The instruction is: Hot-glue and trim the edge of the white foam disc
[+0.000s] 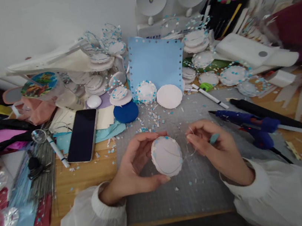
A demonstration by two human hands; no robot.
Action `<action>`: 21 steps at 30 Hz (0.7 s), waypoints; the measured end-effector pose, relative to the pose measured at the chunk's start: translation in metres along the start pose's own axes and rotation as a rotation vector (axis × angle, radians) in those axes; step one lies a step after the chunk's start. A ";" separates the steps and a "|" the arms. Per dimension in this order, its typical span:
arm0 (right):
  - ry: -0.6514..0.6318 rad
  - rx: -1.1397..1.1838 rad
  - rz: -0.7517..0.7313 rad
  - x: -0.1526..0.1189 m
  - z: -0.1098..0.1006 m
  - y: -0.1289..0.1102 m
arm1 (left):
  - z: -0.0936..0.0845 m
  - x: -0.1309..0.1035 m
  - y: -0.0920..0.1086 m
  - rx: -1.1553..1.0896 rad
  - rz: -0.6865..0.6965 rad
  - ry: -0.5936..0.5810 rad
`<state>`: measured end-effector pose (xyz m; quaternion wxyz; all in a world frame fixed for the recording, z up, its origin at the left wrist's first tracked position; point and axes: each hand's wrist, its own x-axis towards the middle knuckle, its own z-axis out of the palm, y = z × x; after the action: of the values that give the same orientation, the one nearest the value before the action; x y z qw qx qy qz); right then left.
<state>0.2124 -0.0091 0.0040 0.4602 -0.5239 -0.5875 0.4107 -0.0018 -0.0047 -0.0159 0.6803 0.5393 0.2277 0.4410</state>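
Far left: dark phone (82, 135) face up on wooden table (86, 174), screen blank, no legible writing. Left hand (136, 167) clamped around white round disc (167, 156), held above grey cutting mat (179, 195). Right hand (218, 148) pinches thin wire (186, 156) at the disc's edge. Blue glue gun (249, 123) right, no brand readable.

A home craft desk: glue gun (250, 126), marker pens (223, 9), paper scraps (149, 122).
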 end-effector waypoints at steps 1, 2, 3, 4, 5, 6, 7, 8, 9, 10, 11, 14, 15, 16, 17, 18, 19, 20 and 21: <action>-0.028 0.010 0.037 0.001 0.000 -0.001 | -0.001 0.000 0.000 0.014 -0.004 -0.008; -0.052 0.017 0.064 0.002 -0.001 -0.001 | -0.001 -0.001 -0.001 0.029 -0.012 -0.019; -0.072 0.023 0.083 0.003 -0.001 -0.002 | -0.002 -0.001 -0.001 0.046 -0.025 -0.032; -0.088 0.030 0.095 0.003 -0.001 -0.002 | -0.003 -0.002 -0.002 0.065 -0.042 -0.046; -0.101 0.041 0.099 0.004 0.000 -0.002 | -0.003 -0.002 -0.002 0.086 -0.061 -0.061; -0.106 0.058 0.098 0.004 0.000 -0.001 | -0.004 -0.003 -0.002 0.109 -0.077 -0.073; -0.108 0.085 0.099 0.004 0.000 -0.001 | -0.004 -0.003 -0.002 0.134 -0.088 -0.084; -0.107 0.122 0.109 0.004 0.001 0.000 | -0.004 -0.004 -0.002 0.161 -0.093 -0.091; -0.102 0.173 0.129 0.004 0.001 0.001 | -0.004 -0.004 -0.002 0.186 -0.093 -0.095; -0.103 0.232 0.165 0.004 0.001 0.001 | -0.004 -0.004 -0.003 0.207 -0.088 -0.095; -0.116 0.295 0.217 0.004 0.001 0.002 | -0.005 -0.004 -0.003 0.222 -0.083 -0.093; -0.221 0.472 0.403 0.006 0.000 0.001 | -0.005 -0.003 -0.002 0.238 -0.066 -0.084; -0.262 0.516 0.449 0.007 -0.001 0.000 | -0.005 -0.002 -0.002 0.250 -0.057 -0.084; -0.297 0.548 0.478 0.007 -0.001 -0.002 | -0.005 -0.001 -0.001 0.271 -0.042 -0.086; -0.318 0.572 0.490 0.008 -0.002 -0.003 | -0.006 0.000 0.000 0.301 -0.027 -0.092; -0.335 0.587 0.490 0.008 -0.003 -0.004 | -0.006 0.001 0.002 0.333 -0.009 -0.100; -0.349 0.596 0.484 0.008 -0.004 -0.006 | -0.007 0.002 0.003 0.360 0.005 -0.111; -0.363 0.600 0.476 0.008 -0.004 -0.006 | -0.007 0.002 0.005 0.378 0.018 -0.123; -0.380 0.600 0.468 0.008 -0.005 -0.007 | -0.007 0.003 0.006 0.388 0.023 -0.134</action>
<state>0.2155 -0.0018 0.0128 0.3702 -0.4006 -0.3816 0.7462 -0.0080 0.0019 -0.0122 0.5721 0.6910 0.2563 0.3598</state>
